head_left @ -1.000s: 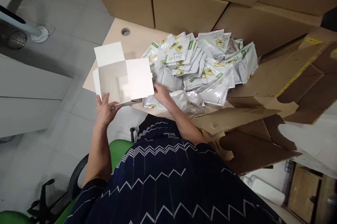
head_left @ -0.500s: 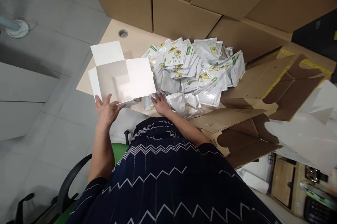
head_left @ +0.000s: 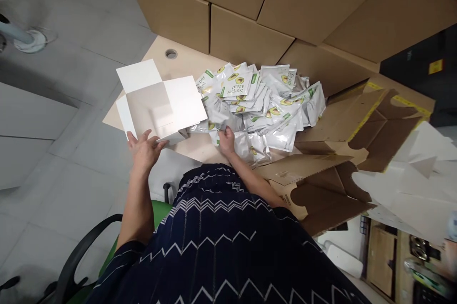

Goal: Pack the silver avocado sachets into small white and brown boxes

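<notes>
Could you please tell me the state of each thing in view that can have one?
White carton: open, flaps spread.
Su-per Meal pouches: heaped, overlapping; seals unclear.
Left hand: grasping the white carton's near side.
Right hand: fingers curled at the pouches; grip unclear.
Brown cartons at right: open, insides showing.
Brown boxes at back: stacked.

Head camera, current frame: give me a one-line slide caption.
Left hand grips the open white box while the right hand touches the near edge of a pile of avocado-printed sachets.
</notes>
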Demonstrator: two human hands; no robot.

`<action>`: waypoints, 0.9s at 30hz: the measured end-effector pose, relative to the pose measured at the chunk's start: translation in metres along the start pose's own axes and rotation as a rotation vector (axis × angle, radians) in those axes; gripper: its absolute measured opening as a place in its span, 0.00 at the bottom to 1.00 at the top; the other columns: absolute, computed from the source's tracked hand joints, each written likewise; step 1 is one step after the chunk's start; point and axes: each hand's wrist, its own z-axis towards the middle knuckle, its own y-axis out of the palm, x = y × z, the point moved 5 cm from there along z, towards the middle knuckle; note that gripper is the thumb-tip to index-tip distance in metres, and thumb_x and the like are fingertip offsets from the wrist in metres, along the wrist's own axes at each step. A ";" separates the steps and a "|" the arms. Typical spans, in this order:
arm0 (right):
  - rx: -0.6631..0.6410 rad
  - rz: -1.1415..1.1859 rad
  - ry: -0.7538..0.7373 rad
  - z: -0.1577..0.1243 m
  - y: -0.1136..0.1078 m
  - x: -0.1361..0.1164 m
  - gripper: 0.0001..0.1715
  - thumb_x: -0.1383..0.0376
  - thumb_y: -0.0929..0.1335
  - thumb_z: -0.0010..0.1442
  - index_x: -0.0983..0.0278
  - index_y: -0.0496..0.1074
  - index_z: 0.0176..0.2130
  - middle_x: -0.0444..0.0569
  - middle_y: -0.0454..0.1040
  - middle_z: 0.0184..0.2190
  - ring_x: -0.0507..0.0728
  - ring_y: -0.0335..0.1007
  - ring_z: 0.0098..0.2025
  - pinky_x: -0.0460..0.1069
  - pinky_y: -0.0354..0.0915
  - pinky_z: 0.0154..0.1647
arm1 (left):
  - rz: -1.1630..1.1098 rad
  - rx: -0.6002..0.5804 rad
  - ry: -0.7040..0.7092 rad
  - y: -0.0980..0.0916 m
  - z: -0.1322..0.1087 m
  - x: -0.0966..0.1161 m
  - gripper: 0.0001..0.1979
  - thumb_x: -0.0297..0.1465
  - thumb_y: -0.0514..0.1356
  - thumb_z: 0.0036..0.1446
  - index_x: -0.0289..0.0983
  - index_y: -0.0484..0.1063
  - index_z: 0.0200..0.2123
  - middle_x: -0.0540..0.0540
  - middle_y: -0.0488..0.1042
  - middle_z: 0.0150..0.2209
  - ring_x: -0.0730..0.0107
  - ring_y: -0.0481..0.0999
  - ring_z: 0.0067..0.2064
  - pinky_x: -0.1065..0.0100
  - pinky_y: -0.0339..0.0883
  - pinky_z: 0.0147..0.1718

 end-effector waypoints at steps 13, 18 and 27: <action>-0.577 -0.464 -0.589 -0.056 0.026 -0.242 0.23 0.71 0.62 0.56 0.65 0.74 0.50 0.46 0.76 0.34 0.53 0.68 0.34 0.48 0.66 0.39 | 0.105 -0.013 0.129 0.005 -0.048 0.059 0.15 0.43 0.60 0.63 0.40 0.81 0.38 0.41 0.64 0.67 0.19 0.32 0.71 0.20 0.43 0.60; -0.679 -0.414 -0.786 -0.093 0.044 -0.307 0.25 0.71 0.58 0.61 0.64 0.72 0.53 0.40 0.74 0.36 0.51 0.71 0.39 0.45 0.66 0.45 | 0.082 0.062 0.118 0.014 -0.053 0.050 0.14 0.42 0.62 0.61 0.38 0.80 0.35 0.36 0.65 0.65 0.15 0.35 0.70 0.15 0.45 0.55; -0.963 -0.931 -0.750 -0.096 0.126 -0.243 0.19 0.74 0.62 0.60 0.71 0.73 0.49 0.52 0.78 0.41 0.57 0.74 0.44 0.48 0.67 0.47 | -0.039 0.121 0.077 0.023 -0.056 0.043 0.08 0.38 0.66 0.58 0.40 0.81 0.34 0.38 0.69 0.61 0.15 0.35 0.70 0.18 0.42 0.57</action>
